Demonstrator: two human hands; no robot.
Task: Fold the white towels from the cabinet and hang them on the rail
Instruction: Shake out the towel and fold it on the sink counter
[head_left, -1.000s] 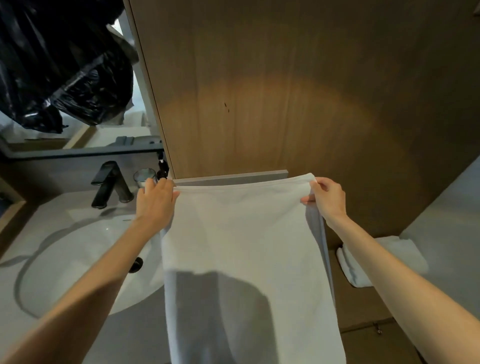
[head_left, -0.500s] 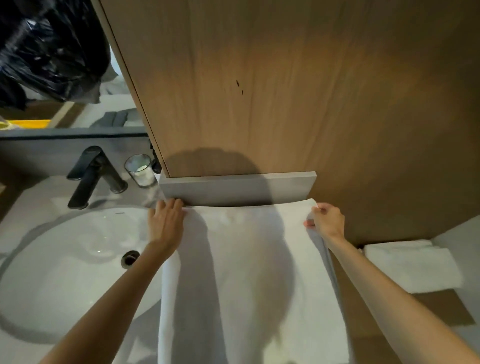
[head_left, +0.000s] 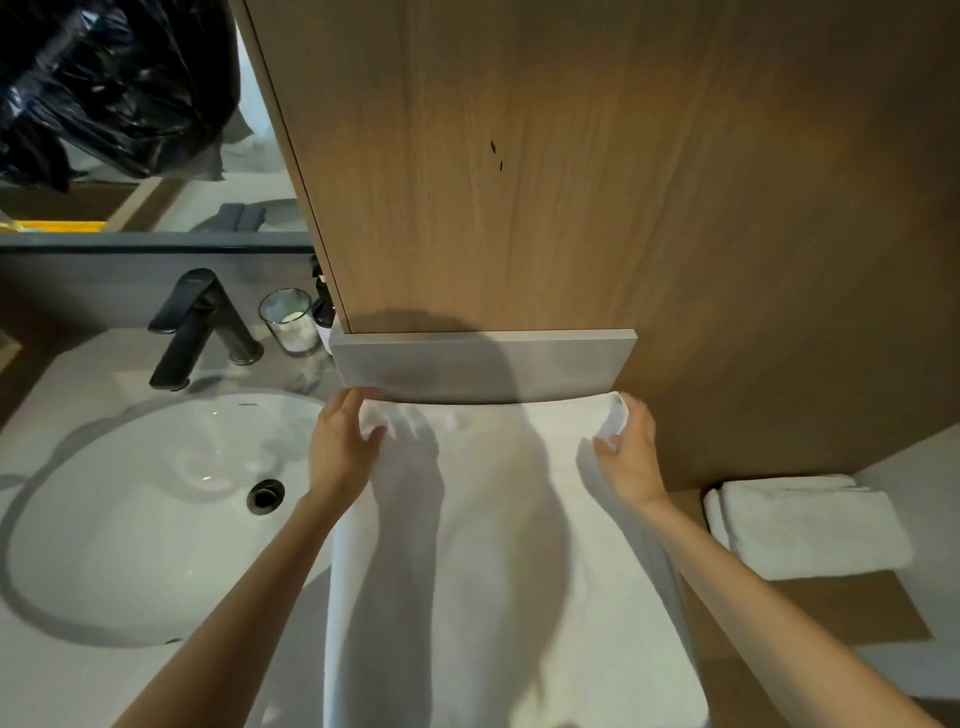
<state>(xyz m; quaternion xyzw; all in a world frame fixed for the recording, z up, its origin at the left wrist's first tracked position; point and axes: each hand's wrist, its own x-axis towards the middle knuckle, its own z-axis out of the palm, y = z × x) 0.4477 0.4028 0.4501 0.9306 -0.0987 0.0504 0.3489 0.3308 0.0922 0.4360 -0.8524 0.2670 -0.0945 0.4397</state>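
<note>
A white towel (head_left: 498, 561) hangs down in front of me, its top edge just below the grey rail (head_left: 483, 364) under the wooden cabinet (head_left: 545, 166). My left hand (head_left: 340, 449) holds the towel's top left corner, thumb pressed into the cloth. My right hand (head_left: 631, 452) grips the bunched top right corner. Both hands sit right under the rail. What carries the towel's top edge is hidden.
A white sink (head_left: 135, 519) with a black tap (head_left: 195, 325) lies to the left, a glass (head_left: 291, 322) behind it. A folded white towel (head_left: 810, 525) rests on a wooden shelf at the right. A black plastic bag (head_left: 109, 78) shows at the top left.
Both hands have lowered the towel's top edge from in front of the rail to just beneath it. The right corner is now bunched in my right hand.
</note>
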